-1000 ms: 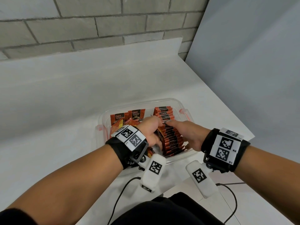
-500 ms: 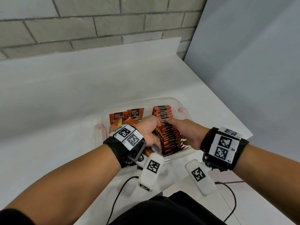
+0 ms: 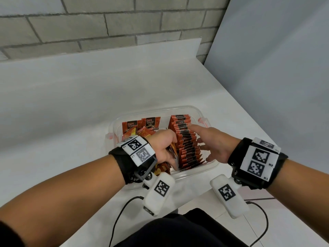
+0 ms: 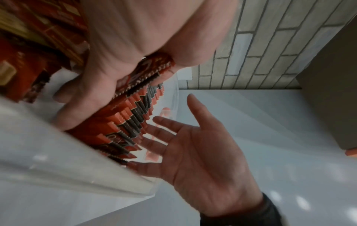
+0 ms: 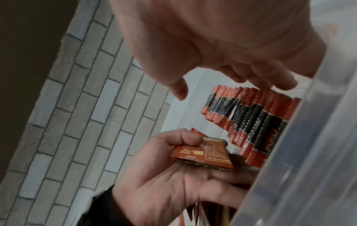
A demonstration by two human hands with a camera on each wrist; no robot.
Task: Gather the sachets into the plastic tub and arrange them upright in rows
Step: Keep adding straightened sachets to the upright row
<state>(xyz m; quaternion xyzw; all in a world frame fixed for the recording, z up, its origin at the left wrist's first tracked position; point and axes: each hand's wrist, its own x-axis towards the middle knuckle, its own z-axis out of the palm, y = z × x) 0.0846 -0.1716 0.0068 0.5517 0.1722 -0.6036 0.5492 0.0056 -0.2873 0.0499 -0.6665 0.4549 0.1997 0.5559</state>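
Observation:
A clear plastic tub point(image 3: 183, 108) sits on the white table near the front edge. Its right half holds a long upright row of red-and-black sachets point(image 3: 187, 141) point(image 4: 133, 122) point(image 5: 251, 116). Loose sachets point(image 3: 142, 130) lie in its left half. My left hand point(image 3: 165, 148) point(image 5: 173, 172) is inside the tub beside the row and pinches one sachet point(image 5: 204, 152) point(image 4: 146, 71) between thumb and fingers. My right hand point(image 3: 208, 139) point(image 4: 193, 145) is open with fingers spread, its fingertips along the row's right side.
The white table point(image 3: 89, 113) meets a brick wall point(image 3: 106, 24) at the back and a grey panel point(image 3: 276, 68) on the right. The table's edge runs just in front of the tub, with cables point(image 3: 122, 211) hanging below my wrists.
My right hand has opened and spread, drawing back from the top of the row to its right side. The left hand still holds its sachet beside the row.

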